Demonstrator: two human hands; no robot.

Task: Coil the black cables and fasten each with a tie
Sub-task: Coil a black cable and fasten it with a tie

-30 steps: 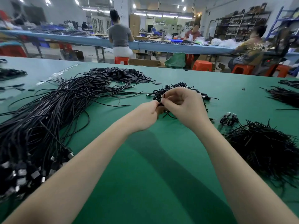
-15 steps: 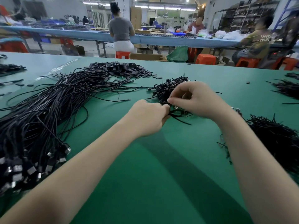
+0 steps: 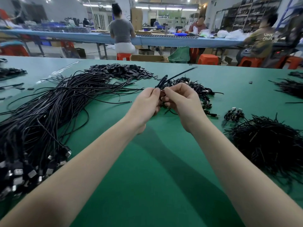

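Both hands raised, left hand and right hand pinching coiled cable.

Green table under black cable heaps

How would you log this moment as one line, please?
left hand: pinching coiled cable | right hand: twisting tie | stage: fastening
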